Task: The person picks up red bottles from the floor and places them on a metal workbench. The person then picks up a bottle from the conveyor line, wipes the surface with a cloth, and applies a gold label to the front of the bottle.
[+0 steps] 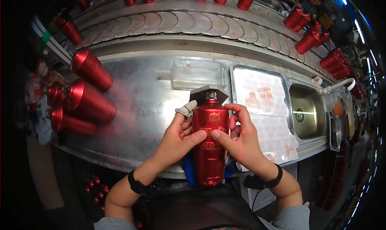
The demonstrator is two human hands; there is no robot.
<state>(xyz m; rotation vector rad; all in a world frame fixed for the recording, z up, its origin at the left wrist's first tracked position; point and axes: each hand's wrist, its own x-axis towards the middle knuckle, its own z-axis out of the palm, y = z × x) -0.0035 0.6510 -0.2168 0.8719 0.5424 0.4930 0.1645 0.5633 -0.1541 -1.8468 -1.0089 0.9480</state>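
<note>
A red metallic bottle with gold decoration on its front lies in front of me, its clear neck pointing away. My left hand grips its left side, and the thumb presses on the decorated front. A white wrap covers one of that hand's fingertips. From the other side my right hand holds the bottle, its thumb also on the front and its index finger raised near the shoulder. Behind the neck sits a dark angular block. Something blue shows under the bottle.
Several red bottles stand on the steel table at left. A clear rectangular glass bottle lies ahead. To the right are a tray with printed decal sheets, a sink and a faucet. A plated conveyor runs behind.
</note>
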